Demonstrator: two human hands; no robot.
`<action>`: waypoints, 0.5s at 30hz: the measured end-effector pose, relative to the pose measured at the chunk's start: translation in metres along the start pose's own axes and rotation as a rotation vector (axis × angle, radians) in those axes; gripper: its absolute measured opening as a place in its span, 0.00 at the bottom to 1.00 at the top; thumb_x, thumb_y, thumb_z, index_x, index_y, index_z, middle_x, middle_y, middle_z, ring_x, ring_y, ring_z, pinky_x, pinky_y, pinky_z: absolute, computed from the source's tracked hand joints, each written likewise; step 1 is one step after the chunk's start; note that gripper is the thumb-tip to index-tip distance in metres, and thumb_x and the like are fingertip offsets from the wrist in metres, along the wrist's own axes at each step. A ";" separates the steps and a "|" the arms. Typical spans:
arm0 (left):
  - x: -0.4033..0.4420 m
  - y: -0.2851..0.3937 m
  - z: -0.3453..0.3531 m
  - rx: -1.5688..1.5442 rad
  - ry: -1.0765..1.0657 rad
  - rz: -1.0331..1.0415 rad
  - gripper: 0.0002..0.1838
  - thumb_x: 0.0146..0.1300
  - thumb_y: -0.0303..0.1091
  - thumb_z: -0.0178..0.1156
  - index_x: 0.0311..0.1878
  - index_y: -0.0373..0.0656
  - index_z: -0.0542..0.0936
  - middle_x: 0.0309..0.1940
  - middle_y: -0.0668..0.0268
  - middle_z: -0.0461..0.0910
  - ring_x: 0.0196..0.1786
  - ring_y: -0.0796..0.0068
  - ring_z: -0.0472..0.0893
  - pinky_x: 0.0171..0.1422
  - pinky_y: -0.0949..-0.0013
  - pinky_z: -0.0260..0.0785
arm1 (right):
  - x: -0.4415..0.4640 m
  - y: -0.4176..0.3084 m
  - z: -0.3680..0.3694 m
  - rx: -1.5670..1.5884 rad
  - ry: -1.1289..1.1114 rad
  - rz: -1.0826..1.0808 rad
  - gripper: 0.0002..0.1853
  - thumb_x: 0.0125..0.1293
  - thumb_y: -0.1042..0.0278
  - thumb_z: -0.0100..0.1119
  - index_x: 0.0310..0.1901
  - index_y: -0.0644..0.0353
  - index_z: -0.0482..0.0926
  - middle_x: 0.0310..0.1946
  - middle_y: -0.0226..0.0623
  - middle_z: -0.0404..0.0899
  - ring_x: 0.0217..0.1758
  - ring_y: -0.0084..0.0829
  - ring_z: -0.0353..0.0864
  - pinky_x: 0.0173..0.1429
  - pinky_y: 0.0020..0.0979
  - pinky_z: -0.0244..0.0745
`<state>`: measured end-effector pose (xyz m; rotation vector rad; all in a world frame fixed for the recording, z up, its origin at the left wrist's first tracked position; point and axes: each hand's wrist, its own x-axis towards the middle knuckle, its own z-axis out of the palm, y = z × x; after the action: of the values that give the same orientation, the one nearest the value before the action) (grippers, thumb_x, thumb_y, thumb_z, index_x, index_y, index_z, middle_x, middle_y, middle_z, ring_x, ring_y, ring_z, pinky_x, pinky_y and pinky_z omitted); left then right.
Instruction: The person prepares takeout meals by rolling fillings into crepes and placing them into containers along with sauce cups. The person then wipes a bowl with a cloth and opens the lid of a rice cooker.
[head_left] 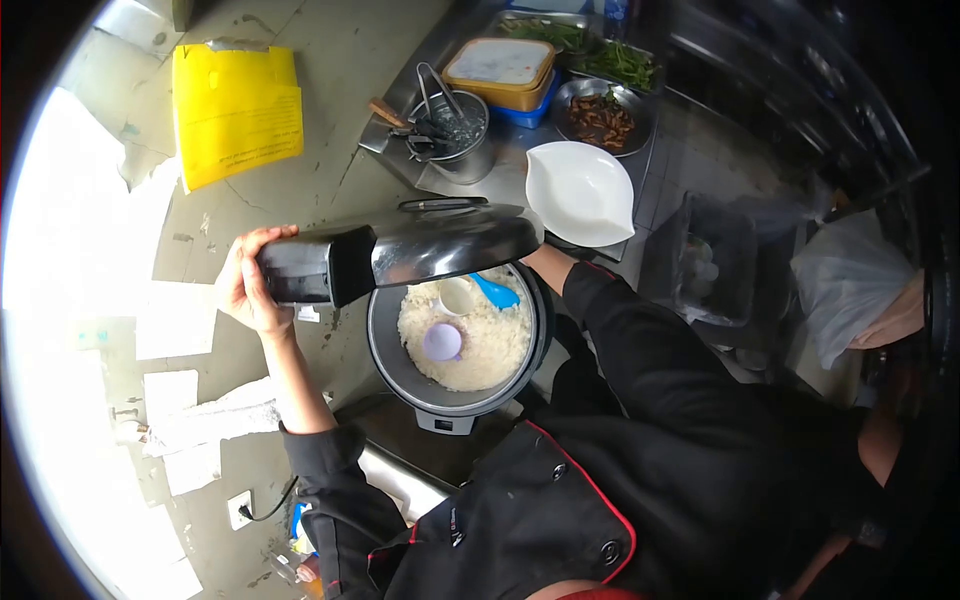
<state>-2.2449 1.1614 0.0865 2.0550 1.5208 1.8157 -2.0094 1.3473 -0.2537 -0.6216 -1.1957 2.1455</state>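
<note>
A rice cooker (382, 372) stands in the middle, its inner pot filled with white rice (490, 355). On the rice lie a blue rice paddle (497, 292), a small lilac cup (441, 342) and a whitish cup (456, 296). The black lid (450, 245) is raised above the pot. My left hand (256, 285) wraps its fingers round the lid's left end. Behind the lid's right end my right hand is hidden; only the wrist shows, close to the pot and a white leaf-shaped dish (580, 193).
A steel counter holds a metal pot of utensils (465, 150), a lidded tub (500, 75), a bowl of brown pieces (603, 120) and trays of greens (620, 65). Yellow sheet (238, 115) hangs on the wall. A clear bin (710, 265) and plastic bag (850, 280) are at right.
</note>
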 end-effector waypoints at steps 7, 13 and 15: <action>0.070 -0.009 0.035 0.112 -0.051 0.024 0.19 0.71 0.34 0.46 0.39 0.28 0.83 0.32 0.58 0.83 0.36 0.73 0.80 0.48 0.74 0.69 | -0.036 -0.002 0.015 0.018 0.159 0.143 0.20 0.65 0.57 0.64 0.52 0.62 0.80 0.47 0.40 0.82 0.48 0.29 0.79 0.57 0.31 0.74; 0.125 -0.034 0.066 0.070 -0.137 -0.085 0.20 0.74 0.37 0.49 0.42 0.29 0.84 0.37 0.61 0.86 0.40 0.76 0.82 0.51 0.75 0.71 | -0.039 -0.012 0.007 -0.885 0.331 0.354 0.48 0.55 0.30 0.60 0.65 0.67 0.70 0.62 0.53 0.75 0.65 0.44 0.74 0.67 0.39 0.68; 0.136 -0.045 0.069 -0.001 -0.184 -0.108 0.21 0.75 0.38 0.49 0.43 0.29 0.84 0.38 0.59 0.86 0.41 0.74 0.83 0.53 0.74 0.72 | -0.042 0.058 -0.031 -0.964 0.318 0.154 0.46 0.56 0.28 0.57 0.62 0.64 0.73 0.59 0.53 0.77 0.62 0.46 0.76 0.65 0.39 0.70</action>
<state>-2.2402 1.3110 0.1411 2.0310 1.5477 1.5424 -1.9752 1.3118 -0.3146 -1.4212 -2.0041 1.3772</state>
